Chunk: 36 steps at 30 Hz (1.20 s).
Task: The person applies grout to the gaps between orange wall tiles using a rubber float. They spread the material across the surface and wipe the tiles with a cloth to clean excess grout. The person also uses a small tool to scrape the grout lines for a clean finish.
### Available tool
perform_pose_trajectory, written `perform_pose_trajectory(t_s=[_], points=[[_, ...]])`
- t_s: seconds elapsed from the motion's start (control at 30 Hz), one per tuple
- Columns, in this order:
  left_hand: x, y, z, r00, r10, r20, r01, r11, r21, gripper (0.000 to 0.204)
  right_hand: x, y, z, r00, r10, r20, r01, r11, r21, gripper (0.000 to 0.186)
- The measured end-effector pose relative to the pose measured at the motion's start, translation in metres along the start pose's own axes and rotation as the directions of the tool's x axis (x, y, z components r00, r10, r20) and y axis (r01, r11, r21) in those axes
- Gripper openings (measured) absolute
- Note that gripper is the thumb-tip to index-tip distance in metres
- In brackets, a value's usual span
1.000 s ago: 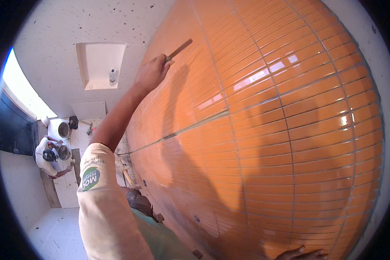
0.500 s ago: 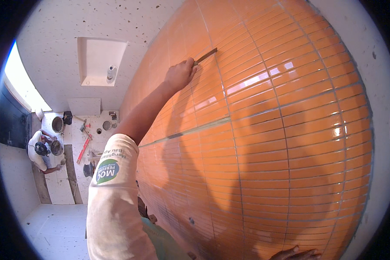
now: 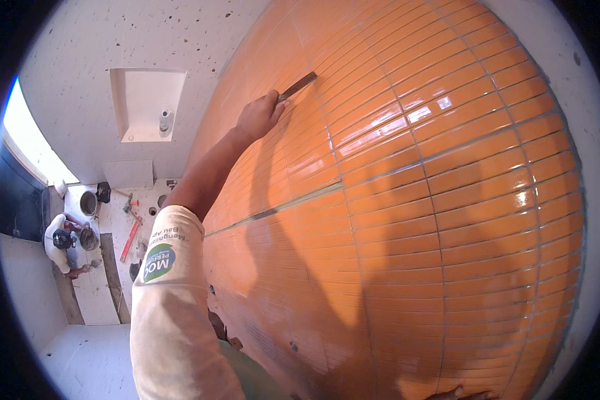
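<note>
My left hand is closed around the handle end of a narrow flat metal scraper. My left arm reaches far up, and the blade's tip is at a joint of the orange tiled wall; whether it touches I cannot tell. My fist hides the handle. At the bottom edge, my right hand shows only its fingers, spread against the tiles. Grey joint lines run between the long narrow tiles. A pale strip crosses the middle of the wall, with a dark patch in it.
A white wall has a recessed niche holding a small bottle-like object. Far below at left, a co-worker crouches beside buckets. A red level-like bar and a hammer lie on the pale floor. A green cloth shape shows beside my sleeve.
The scraper has moved slightly up along the tiles and turned, showing more of its flat side. My right hand has slipped lower in the picture, and the whole view has shifted a little.
</note>
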State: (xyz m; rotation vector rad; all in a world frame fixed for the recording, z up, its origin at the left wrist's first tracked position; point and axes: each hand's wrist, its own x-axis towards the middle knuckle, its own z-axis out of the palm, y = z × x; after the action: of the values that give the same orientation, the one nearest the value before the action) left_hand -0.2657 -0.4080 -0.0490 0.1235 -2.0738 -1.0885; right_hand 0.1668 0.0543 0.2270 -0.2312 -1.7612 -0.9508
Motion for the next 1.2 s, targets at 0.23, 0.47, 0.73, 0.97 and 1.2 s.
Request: perform_pose_trajectory(t_s=[0.23,0.47,0.73,0.97,1.2], points=[[-0.007,0.006,0.024,0.995,-0.087,-0.057,0.072,0.971,-0.226,0.035,0.006,0.005,-0.007,0.995,-0.103,-0.018,0.103,0.995,-0.015,0.071],[0.146,0.174,-0.021,0.888,-0.07,-0.455,-0.245,0.765,-0.596,0.04,0.004,0.009,-0.01,0.997,-0.065,-0.051,0.061,0.995,-0.075,0.068],[0.024,0.037,-0.005,0.954,-0.116,-0.276,0.06,0.978,-0.202,0.036,0.009,-0.007,-0.01,0.999,-0.021,-0.039,0.021,1.0,-0.014,0.068],[-0.023,0.013,0.027,0.977,-0.15,-0.148,0.121,0.974,-0.189,0.032,0.001,0.001,0.009,0.995,-0.076,-0.058,0.078,0.997,0.024,0.07],[-0.012,0.011,0.01,0.992,-0.059,-0.111,0.045,0.991,-0.124,0.033,-0.003,0.003,-0.003,0.998,-0.061,-0.032,0.06,0.998,-0.035,0.068]])
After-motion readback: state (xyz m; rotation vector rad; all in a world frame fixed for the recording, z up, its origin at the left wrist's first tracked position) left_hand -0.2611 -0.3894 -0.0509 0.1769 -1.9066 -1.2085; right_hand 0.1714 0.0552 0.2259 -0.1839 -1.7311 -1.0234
